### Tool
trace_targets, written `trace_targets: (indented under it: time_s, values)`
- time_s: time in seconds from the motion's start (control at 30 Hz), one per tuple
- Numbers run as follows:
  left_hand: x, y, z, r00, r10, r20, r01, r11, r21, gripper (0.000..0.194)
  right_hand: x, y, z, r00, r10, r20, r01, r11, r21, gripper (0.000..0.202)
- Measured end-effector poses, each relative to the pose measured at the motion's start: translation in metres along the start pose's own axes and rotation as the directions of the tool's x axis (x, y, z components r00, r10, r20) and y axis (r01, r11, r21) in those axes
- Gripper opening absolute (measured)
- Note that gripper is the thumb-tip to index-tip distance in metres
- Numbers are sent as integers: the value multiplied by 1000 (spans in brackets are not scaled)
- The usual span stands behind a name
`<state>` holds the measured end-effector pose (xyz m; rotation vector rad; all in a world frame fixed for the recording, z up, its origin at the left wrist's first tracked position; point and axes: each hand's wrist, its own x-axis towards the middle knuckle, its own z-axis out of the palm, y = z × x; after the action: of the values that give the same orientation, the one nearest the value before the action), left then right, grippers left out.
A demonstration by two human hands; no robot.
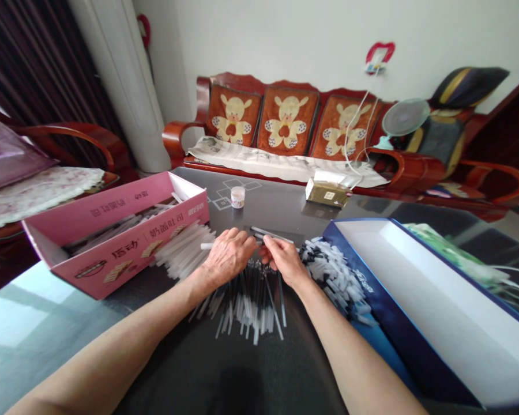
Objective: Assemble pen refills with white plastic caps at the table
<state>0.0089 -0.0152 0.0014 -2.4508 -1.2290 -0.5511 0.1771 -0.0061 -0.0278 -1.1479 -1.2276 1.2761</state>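
My left hand (pixel 230 253) is closed, back upward, around a thin white plastic tube (pixel 206 246) whose end sticks out on its left. Thumb and fingers pinched together, my right hand (pixel 285 260) is close to the left fingertips; what it grips is too small to make out. Under both hands lies a spread of thin dark sticks with whitish translucent ends (pixel 255 314). A heap of longer translucent tubes (pixel 184 251) is beside my left hand. Short whitish pieces with dark bits (pixel 335 274) are piled right of my right hand. A few loose tubes (pixel 281 235) lie just beyond the fingers.
A pink carton (pixel 130 253) with tubes inside stands at left on the dark glossy table (pixel 225 380). At right is a dark blue box (pixel 415 311) with a white inside. A small jar (pixel 237 197) and a tissue pack (pixel 327 192) stand farther back, before a wooden sofa (pixel 285 161).
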Motion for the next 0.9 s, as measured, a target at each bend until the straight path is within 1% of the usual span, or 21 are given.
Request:
trace_targets:
  time_s: [0.07, 0.13, 0.2, 0.27, 0.3, 0.37, 0.43, 0.47, 0.53, 0.63, 0.73, 0.77, 0.83, 0.9]
  values:
    - [0, 1, 0, 1000, -2, 9, 2, 1000, 15, 24, 0, 2, 0, 999, -35, 32, 35, 999, -2, 37]
    - [0, 1, 0, 1000, -6, 13, 6, 1000, 27, 23, 0, 1, -1, 997, -53, 62, 50, 997, 56, 32]
    - [0, 0, 0, 1000, -10, 9, 10, 1000, 27, 21, 0, -1, -2, 994, -40, 102, 26, 990, 136, 31]
    - [-1, -1, 0, 1000, -15, 1, 15, 1000, 20, 22, -1, -3, -2, 990, 8, 139, -34, 982, 184, 34]
    - [-1, -2, 1, 1000, -20, -1, 20, 1000, 20, 22, 0, -3, -1, 990, 38, 136, -64, 980, 189, 36]
    - [-1, -2, 1, 1000, -24, 5, 24, 999, 31, 22, 0, -1, 1, 992, 83, 91, -97, 981, 167, 39]
    - [-1, -1, 1, 1000, -18, 20, 17, 999, 48, 21, 1, 2, 3, 995, 88, 43, -93, 987, 130, 40]
    - [-1, 0, 2, 1000, -14, 25, 13, 998, 55, 21, 2, 3, 3, 996, 79, 37, -83, 990, 115, 39]
    - [-1, 1, 2, 1000, -7, 26, 5, 998, 62, 20, 2, 4, 3, 997, 52, 54, -58, 992, 112, 36]
    - [-1, 1, 2, 1000, -1, 13, 0, 998, 63, 21, 2, 1, 0, 995, 24, 98, -40, 985, 166, 29]
    - [-1, 0, 2, 1000, 2, -3, -2, 998, 68, 22, 3, -2, -4, 986, 62, 156, -96, 971, 220, 30]
    - [-1, 0, 3, 1000, 3, -7, -3, 997, 74, 22, 3, -2, -4, 984, 87, 155, -121, 967, 225, 32]
    - [-1, 0, 3, 1000, 11, -6, -10, 996, 89, 22, 4, -1, -3, 985, 133, 113, -153, 968, 199, 36]
    - [-1, 1, 4, 1000, 20, -7, -20, 995, 99, 23, 4, 0, -1, 988, 139, 62, -147, 978, 145, 38]
